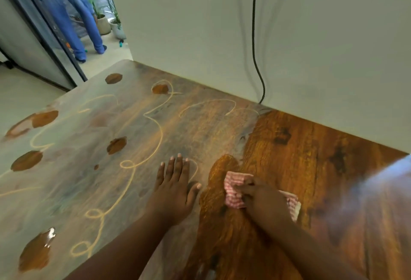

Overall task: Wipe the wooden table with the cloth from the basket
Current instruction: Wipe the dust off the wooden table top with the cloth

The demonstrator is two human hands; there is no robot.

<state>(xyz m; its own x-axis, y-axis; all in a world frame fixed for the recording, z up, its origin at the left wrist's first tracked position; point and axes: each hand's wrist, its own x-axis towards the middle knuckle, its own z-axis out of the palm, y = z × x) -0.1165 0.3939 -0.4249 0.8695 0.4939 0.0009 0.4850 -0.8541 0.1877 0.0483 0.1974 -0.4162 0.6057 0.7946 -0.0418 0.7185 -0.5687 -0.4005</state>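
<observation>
My right hand bunches the soft, light cloth under curled fingers, pressing it onto the wooden table, left hand flat beside it, dusty film beyond my grip.

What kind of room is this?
Probably a home or small office: a wooden table against a plain wall, with potted plants past a glass door.
</observation>
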